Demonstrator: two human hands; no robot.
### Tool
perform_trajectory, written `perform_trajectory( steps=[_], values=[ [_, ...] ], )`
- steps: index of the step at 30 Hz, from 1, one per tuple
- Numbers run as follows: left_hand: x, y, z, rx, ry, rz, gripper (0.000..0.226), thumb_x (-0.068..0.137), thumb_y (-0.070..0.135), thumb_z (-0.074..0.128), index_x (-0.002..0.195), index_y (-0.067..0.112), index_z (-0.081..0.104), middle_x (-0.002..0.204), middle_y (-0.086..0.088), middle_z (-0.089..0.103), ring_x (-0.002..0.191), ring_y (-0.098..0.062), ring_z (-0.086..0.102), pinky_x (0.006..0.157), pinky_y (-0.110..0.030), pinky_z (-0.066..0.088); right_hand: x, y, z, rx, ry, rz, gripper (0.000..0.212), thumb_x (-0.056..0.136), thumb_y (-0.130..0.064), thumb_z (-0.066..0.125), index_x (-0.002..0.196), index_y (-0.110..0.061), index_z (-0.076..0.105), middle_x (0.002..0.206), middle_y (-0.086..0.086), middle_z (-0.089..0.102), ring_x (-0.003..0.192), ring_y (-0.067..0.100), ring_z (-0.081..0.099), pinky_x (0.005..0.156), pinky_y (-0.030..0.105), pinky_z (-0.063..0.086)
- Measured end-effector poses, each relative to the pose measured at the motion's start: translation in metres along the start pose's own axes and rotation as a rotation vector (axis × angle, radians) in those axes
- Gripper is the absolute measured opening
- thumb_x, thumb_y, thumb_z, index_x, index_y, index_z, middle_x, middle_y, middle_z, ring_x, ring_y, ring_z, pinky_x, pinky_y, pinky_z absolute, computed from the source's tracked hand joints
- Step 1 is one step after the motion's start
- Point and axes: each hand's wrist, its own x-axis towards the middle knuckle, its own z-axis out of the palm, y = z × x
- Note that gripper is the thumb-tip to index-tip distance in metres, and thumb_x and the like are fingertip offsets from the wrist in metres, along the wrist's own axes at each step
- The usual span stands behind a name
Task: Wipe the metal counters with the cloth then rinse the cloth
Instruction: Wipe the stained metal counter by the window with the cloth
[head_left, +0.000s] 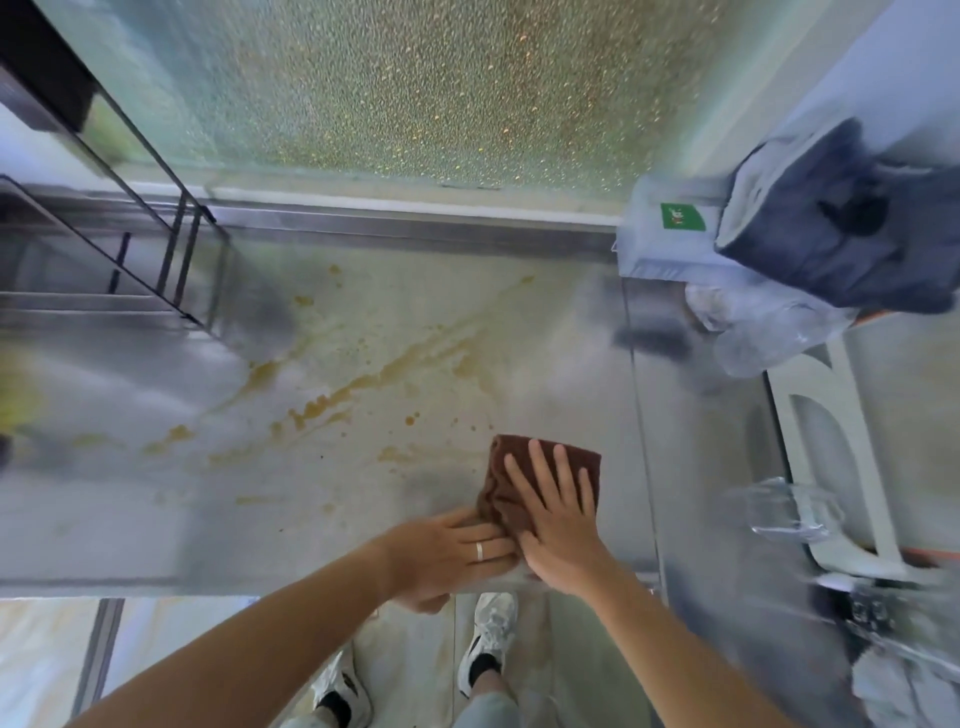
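A folded brown cloth (519, 467) lies flat on the metal counter (363, 478) near its front edge. My right hand (558, 514) presses down on the cloth with the fingers spread flat. My left hand (447, 553), with a ring on one finger, holds the cloth's near edge at the counter's front rim. Yellow-brown streaks and spots (332, 400) run diagonally across the counter to the left of the cloth.
A black wire rack (156, 249) stands at the back left. A blue box with dark folded fabric (841, 223) and clear plastic (753, 322) sit at the back right. A second metal surface (717, 467) adjoins on the right. A speckled wall rises behind.
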Motion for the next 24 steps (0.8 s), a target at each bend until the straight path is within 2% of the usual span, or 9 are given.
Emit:
perform_trajectory(
  steps=[4, 7, 10, 15, 17, 20, 24],
  values=[
    [0.009, -0.009, 0.005, 0.010, 0.016, 0.067, 0.096, 0.061, 0.045, 0.071, 0.144, 0.012, 0.035, 0.145, -0.009, 0.041, 0.133, -0.028, 0.040, 0.115, -0.047, 0.028, 0.037, 0.007, -0.011, -0.010, 0.078, 0.022, 0.068, 0.097, -0.059, 0.016, 0.153, -0.046, -0.020, 0.162, -0.010, -0.030, 0.150, 0.020, -0.029, 0.121, 0.048, -0.015],
    [0.012, -0.016, 0.007, 0.001, 0.059, 0.101, 0.097, 0.058, 0.048, 0.070, 0.143, 0.014, 0.036, 0.143, -0.005, 0.041, 0.131, -0.027, 0.039, 0.114, -0.047, 0.025, 0.086, 0.012, -0.037, 0.042, 0.151, 0.126, 0.067, 0.094, -0.067, 0.008, 0.153, -0.046, -0.016, 0.164, -0.011, -0.024, 0.151, 0.020, -0.025, 0.122, 0.047, -0.014],
    [0.014, -0.022, 0.013, -0.001, 0.104, 0.116, 0.102, 0.051, 0.054, 0.069, 0.142, 0.018, 0.040, 0.141, -0.001, 0.043, 0.129, -0.025, 0.040, 0.113, -0.046, 0.027, 0.152, 0.017, -0.076, 0.143, 0.210, 0.255, 0.062, 0.101, -0.059, 0.015, 0.155, -0.043, -0.011, 0.165, -0.010, -0.021, 0.152, 0.019, -0.022, 0.121, 0.046, -0.015],
    [0.019, -0.021, 0.027, 0.027, 0.040, 0.116, 0.109, 0.053, 0.060, 0.069, 0.147, 0.017, 0.035, 0.144, 0.000, 0.041, 0.135, -0.025, 0.037, 0.117, -0.046, 0.022, 0.239, 0.024, -0.142, 0.423, 0.257, 0.428, 0.062, 0.105, -0.051, 0.017, 0.157, -0.034, -0.012, 0.167, -0.005, -0.017, 0.152, 0.021, -0.021, 0.121, 0.049, -0.017],
    [0.018, -0.022, 0.027, 0.031, 0.037, 0.107, 0.110, 0.052, 0.060, 0.071, 0.147, 0.018, 0.034, 0.145, 0.001, 0.039, 0.136, -0.025, 0.036, 0.116, -0.046, 0.022, 0.255, 0.022, -0.146, 0.377, 0.286, 0.462, 0.062, 0.104, -0.051, 0.019, 0.158, -0.036, -0.010, 0.167, -0.005, -0.015, 0.153, 0.023, -0.018, 0.121, 0.050, -0.015],
    [0.015, -0.021, 0.025, 0.028, 0.068, 0.097, 0.110, 0.051, 0.059, 0.073, 0.146, 0.020, 0.035, 0.146, 0.002, 0.039, 0.134, -0.024, 0.036, 0.115, -0.046, 0.020, 0.257, 0.020, -0.143, 0.301, 0.307, 0.420, 0.062, 0.102, -0.052, 0.020, 0.159, -0.036, -0.001, 0.168, -0.005, -0.009, 0.154, 0.024, -0.012, 0.121, 0.052, -0.012],
    [0.016, -0.018, 0.024, 0.022, 0.077, 0.088, 0.109, 0.054, 0.056, 0.073, 0.147, 0.018, 0.032, 0.145, -0.001, 0.041, 0.133, -0.026, 0.038, 0.116, -0.048, 0.020, 0.245, 0.017, -0.140, 0.217, 0.241, 0.202, 0.056, 0.104, -0.048, 0.025, 0.158, -0.041, 0.012, 0.168, -0.011, -0.006, 0.154, 0.019, -0.012, 0.122, 0.049, -0.010]
  ],
)
